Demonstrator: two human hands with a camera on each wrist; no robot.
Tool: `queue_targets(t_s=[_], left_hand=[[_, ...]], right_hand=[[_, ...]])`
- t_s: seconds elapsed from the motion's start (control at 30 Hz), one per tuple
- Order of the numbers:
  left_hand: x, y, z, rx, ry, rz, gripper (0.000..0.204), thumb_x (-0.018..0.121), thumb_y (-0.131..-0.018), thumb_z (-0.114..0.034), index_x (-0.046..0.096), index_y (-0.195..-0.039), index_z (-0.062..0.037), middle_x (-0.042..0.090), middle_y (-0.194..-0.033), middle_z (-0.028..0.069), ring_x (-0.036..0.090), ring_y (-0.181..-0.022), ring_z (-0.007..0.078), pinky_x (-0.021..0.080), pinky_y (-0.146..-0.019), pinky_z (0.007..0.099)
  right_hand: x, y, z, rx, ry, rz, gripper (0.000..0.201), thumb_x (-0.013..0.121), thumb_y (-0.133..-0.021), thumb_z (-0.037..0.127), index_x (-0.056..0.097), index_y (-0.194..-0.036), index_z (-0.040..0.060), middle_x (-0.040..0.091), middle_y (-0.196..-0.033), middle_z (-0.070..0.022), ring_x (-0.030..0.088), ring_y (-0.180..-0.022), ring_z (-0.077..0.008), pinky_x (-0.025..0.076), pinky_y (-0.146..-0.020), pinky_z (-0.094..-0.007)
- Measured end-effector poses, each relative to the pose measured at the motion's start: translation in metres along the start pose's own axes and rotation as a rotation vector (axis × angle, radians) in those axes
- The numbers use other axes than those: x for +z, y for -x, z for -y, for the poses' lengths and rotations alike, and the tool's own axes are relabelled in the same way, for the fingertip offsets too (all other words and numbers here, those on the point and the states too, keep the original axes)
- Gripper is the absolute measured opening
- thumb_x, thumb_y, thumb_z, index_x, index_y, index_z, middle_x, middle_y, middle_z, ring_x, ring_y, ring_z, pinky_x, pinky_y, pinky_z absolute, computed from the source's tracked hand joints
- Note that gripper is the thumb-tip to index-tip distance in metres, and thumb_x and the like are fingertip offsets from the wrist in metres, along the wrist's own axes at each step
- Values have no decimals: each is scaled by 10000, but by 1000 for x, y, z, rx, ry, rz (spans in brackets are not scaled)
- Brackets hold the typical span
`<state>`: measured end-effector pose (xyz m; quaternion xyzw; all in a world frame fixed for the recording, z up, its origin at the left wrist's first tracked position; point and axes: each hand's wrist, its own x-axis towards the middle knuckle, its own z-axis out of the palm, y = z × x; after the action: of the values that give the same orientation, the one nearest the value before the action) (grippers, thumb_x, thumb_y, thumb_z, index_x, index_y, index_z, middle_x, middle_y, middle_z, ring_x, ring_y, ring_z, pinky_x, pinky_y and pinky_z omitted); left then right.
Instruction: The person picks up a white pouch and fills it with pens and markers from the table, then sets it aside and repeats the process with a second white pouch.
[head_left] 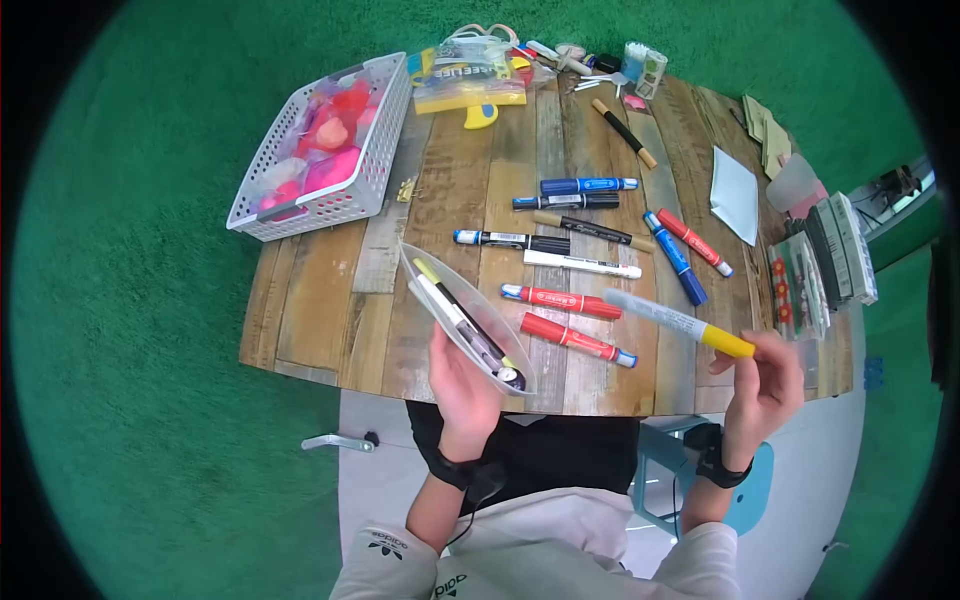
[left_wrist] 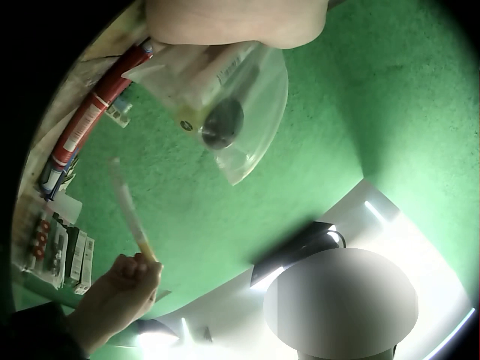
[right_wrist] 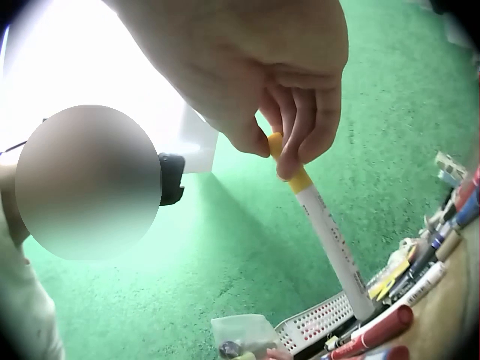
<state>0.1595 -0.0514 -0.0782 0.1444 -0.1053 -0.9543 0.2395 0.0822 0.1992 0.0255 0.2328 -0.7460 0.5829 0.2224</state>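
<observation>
My left hand (head_left: 467,400) holds a translucent pouch (head_left: 522,352) near the table's front edge, its fingers mostly hidden behind it. Several pens, some with yellow-green ends, lie inside the pouch, and a dark round end shows through its wall (left_wrist: 259,154). On the other side, my right hand (head_left: 768,392) pinches a white marker with a yellow cap (head_left: 728,341) by the capped end. The right wrist view shows thumb and fingertips on the yellow part, with the white barrel (right_wrist: 330,238) sticking out. Below its far end lie two red markers (head_left: 580,340).
Blue, black, white and red markers (head_left: 585,263) lie across the wooden table (head_left: 330,310). A white basket (head_left: 375,170) of pink items stands at the left. Behind are a zip bag (head_left: 468,80) and cotton swabs (head_left: 634,62); stacked boxes (head_left: 840,250) stand at the right edge.
</observation>
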Motion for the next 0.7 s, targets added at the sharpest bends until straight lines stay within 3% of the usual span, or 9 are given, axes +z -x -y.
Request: queue_targets(t_s=[0.03, 0.1, 0.17, 0.2, 0.3, 0.4, 0.53, 0.63, 0.7], left_hand=[[-1, 0, 0, 4, -6, -11, 509, 353, -1003, -372, 396, -1398, -54, 541, -1117, 92, 504, -976, 222, 427, -858, 399], [0, 3, 0, 6, -23, -22, 514, 346, -1006, -374, 386, -1406, -54, 547, -1115, 97, 510, -972, 222, 431, -860, 398], [10, 7, -1, -20, -114, -60, 534, 347, -1005, -390, 365, -1422, -56, 545, -1057, 86, 505, -917, 214, 430, -853, 385], [17, 4, 2, 6, -166, -188, 531, 360, -998, -403, 381, -1401, -58, 500, -956, 50, 463, -830, 189, 413, -806, 362], [19, 8, 1, -48, -199, -151, 508, 375, -985, -395, 412, -1368, -64, 454, -892, 28, 435, -790, 173, 391, -767, 339], [15, 8, 2, -44, -239, -108, 484, 376, -971, -386, 432, -1331, -68, 443, -882, 28, 429, -782, 168, 380, -753, 340], [15, 10, 5, -56, -277, -119, 496, 360, -973, -398, 433, -1332, -64, 495, -939, 45, 458, -817, 172, 392, -772, 348], [17, 11, 5, -52, -348, -118, 504, 351, -977, -407, 434, -1334, -61, 504, -945, 50, 462, -817, 171, 399, -768, 343], [17, 11, 5, -44, -395, -145, 508, 346, -980, -414, 435, -1333, -61, 502, -938, 50, 461, -809, 171, 403, -761, 341]], right_hand=[[6, 1, 6, 7, -4, -8, 188, 656, -873, 90, 612, -977, -60, 666, -759, -145, 663, -614, -219, 533, -592, -280], [18, 2, 17, -218, -112, 73, 233, 691, -859, 111, 604, -992, -60, 663, -747, -156, 663, -599, -244, 546, -594, -292], [34, -2, 30, -297, -199, 240, 270, 764, -803, 122, 631, -963, -50, 674, -753, -161, 694, -665, -279, 572, -617, -362], [44, -9, 40, -351, -214, 344, 297, 796, -761, 100, 642, -958, -62, 677, -763, -153, 698, -682, -277, 576, -628, -360], [66, -13, 44, -458, -154, 526, 315, 796, -710, 40, 647, -961, -77, 663, -804, -152, 675, -675, -260, 554, -591, -331], [85, -6, 37, -574, -115, 441, 330, 762, -678, 27, 647, -968, -82, 659, -825, -147, 649, -651, -224, 530, -559, -299], [95, -3, 26, -632, -63, 419, 346, 697, -654, 44, 661, -985, -49, 640, -805, -97, 608, -613, -181, 498, -525, -270], [94, -4, 27, -620, 85, 501, 375, 648, -637, 85, 678, -1004, 12, 601, -817, -49, 572, -603, -153, 474, -509, -262], [94, -3, 28, -507, 241, 613, 369, 770, -697, 112, 693, -1057, 108, 648, -926, -37, 634, -697, -179, 498, -542, -275]])
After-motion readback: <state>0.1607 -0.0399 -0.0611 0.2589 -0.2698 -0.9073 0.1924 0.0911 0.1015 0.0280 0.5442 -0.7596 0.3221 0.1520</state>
